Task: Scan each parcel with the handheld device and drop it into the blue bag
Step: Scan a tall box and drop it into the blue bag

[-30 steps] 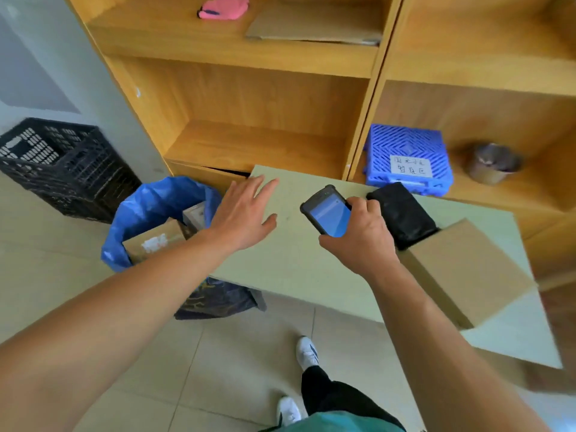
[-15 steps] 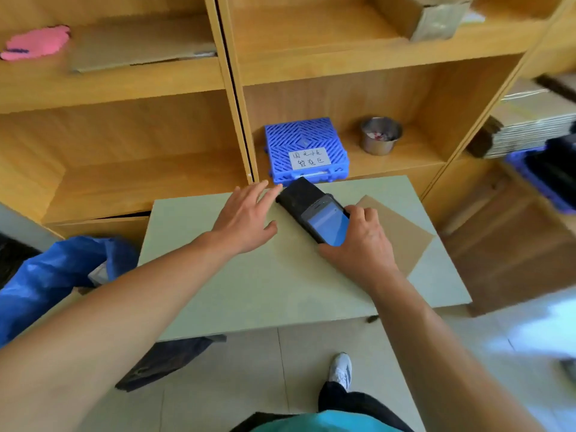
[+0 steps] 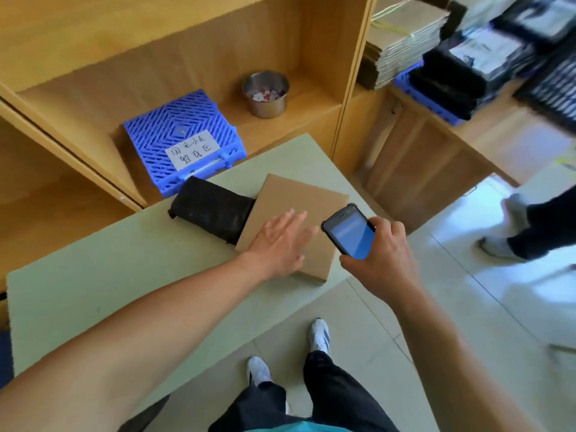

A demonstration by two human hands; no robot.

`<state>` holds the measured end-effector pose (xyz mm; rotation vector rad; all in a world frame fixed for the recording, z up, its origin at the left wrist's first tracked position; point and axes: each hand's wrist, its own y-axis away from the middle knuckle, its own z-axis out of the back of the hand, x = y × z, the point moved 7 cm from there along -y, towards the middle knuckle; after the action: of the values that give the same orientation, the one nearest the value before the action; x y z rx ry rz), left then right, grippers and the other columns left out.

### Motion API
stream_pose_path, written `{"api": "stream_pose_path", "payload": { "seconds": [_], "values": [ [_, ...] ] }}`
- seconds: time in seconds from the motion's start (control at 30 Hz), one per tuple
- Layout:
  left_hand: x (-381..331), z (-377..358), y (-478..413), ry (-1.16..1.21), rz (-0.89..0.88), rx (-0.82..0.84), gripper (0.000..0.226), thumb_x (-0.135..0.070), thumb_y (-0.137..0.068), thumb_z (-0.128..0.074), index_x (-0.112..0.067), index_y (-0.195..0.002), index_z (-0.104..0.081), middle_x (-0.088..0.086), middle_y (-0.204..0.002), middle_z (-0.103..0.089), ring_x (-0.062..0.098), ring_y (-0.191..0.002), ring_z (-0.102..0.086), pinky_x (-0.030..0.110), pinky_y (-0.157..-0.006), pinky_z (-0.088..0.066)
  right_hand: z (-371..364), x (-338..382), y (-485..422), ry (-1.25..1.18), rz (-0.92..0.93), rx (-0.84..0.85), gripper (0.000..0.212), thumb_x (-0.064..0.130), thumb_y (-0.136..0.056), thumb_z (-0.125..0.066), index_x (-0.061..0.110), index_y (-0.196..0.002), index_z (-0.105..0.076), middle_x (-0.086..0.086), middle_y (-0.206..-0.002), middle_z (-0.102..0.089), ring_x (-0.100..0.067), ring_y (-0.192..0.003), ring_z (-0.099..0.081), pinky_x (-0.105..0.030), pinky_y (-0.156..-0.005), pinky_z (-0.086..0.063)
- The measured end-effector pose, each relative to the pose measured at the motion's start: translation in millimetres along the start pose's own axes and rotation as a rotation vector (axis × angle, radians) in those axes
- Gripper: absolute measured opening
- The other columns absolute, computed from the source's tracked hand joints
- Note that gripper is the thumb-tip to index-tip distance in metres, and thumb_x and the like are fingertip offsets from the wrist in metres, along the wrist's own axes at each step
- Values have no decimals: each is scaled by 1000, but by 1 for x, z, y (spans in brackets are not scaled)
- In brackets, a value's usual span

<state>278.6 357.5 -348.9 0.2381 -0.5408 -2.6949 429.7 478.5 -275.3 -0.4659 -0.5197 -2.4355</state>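
**Parcel table: flat palm over box, scanner held**

1. Left hand (image 3: pixel 280 241): centre of frame, palm down, fingers straight and slightly spread. It lies over the near left part of the box (image 3: pixel 299 198). The fingers are blurred, so I cannot tell whether they press on the box or sit just above it. It holds nothing.

2. Right hand (image 3: pixel 385 263): right of centre, fingers and thumb curled round the lower end of the scanner (image 3: pixel 349 232). The scanner's screen glows blue and faces the camera. Its top end points to the upper left and overlaps the box's right edge in the frame.

3. Box: plain brown cardboard, lying flat at the right end of the table (image 3: pixel 124 269). No label shows on its top face. Its left edge covers the right end of the black parcel (image 3: pixel 212 210).

4. Black parcel: soft and dark, lying flat near the table's far edge, left of the box and just below the blue crate (image 3: pixel 184 135).

5. Surroundings: the blue crate sits on a wooden shelf (image 3: pixel 311 98) in the upper centre and carries a white handwritten label. A metal cup (image 3: pixel 266 95) holding small scraps stands to its right on the same shelf. At upper right are a stack of flat cardboard (image 3: pixel 402 35) and a pile of black packets (image 3: pixel 452 76). A second person's legs (image 3: pixel 536 226) show at the right edge. The wearer's white shoes (image 3: pixel 319 335) show at bottom centre.
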Motion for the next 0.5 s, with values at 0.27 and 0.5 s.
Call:
{"api": "stream_pose_path", "payload": {
  "seconds": [0.27,0.5],
  "values": [
    [-59,-50,-65,-226,-119,106,90,-74,-88,-52,-45,-158,-1,13,-167,26,53,-151,19,76,-116,-10,-1,-73,0,-38,-129,-20,80,49,-70,-79,23,-134,-40,2,-114,-39,-22,-99,-51,-39,-80,-52],
    [-67,-82,-63,-455,-183,154,65,-34,-95,-67,-28,-149,-32,13,-164,35,67,-145,9,84,-103,-28,-5,-107,-1,-57,-191,-21,79,52,-70,-78,23,-134,-41,3,-113,-40,-22,-95,-52,-37,-74,-49]
  ]
}}
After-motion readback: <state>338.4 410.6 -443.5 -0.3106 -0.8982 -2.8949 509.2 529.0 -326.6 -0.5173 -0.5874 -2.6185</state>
